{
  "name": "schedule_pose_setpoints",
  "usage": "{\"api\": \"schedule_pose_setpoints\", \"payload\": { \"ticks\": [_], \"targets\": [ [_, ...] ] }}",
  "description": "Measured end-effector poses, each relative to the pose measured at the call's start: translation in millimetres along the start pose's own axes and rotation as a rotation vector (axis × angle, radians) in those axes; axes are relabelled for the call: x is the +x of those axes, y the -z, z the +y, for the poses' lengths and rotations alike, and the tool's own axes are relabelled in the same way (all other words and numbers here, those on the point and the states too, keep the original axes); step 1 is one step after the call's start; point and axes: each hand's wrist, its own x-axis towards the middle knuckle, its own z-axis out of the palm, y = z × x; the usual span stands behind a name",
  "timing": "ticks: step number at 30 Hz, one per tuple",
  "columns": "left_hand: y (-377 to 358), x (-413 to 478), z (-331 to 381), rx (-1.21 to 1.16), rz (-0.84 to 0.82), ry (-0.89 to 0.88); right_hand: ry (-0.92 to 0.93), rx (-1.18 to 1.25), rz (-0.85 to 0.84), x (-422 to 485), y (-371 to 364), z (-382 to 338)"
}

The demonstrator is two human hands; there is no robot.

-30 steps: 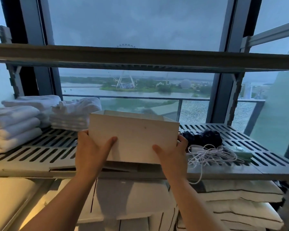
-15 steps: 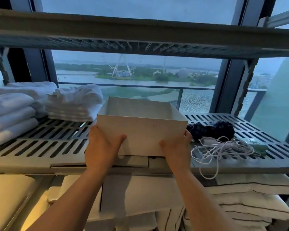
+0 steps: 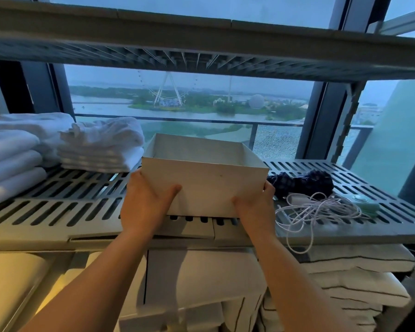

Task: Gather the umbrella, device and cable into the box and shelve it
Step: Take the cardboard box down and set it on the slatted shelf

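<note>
Clamped box [image 3: 203, 185] mid-frame between left hand [image 3: 145, 204] and right hand [image 3: 255, 207]; looked empty, light, stiff-walled, best gripped at side walls.

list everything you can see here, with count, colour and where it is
box: 1, white, open top, middle shelf centre, held at its front
umbrella: 1, dark blue, folded, on the shelf right of the box
cable: 1, pale pink-white, loose tangle in front of the umbrella, a loop hanging over the shelf edge
device: 1, green, right of the cable
towels: several folded stacks, white, left part of the shelf
shelf: 1, grey, slotted, another above
pillows: several, white, stacked below the shelf
left hand: on the box's front left
right hand: on the box's front right corner
</note>
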Motion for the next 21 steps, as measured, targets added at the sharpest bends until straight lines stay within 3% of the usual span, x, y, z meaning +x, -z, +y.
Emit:
{"api": "schedule_pose_setpoints", "payload": {
  "ticks": [7,11,15,21],
  "targets": [
    [10,-8,25,0.187,0.228,-0.289,0.005,0.009,-0.014,-1,7,-8],
    [9,-15,41,0.254,0.244,-0.525,0.047,-0.037,0.03,-6,17,-15],
    [0,-27,59,0.263,0.121,-0.692,0.141,-0.12,0.083,-10,31,-22],
    [-29,-56,90,0.208,-0.138,-0.712,0.319,-0.278,0.101,-12,70,-25]
  ]
}}
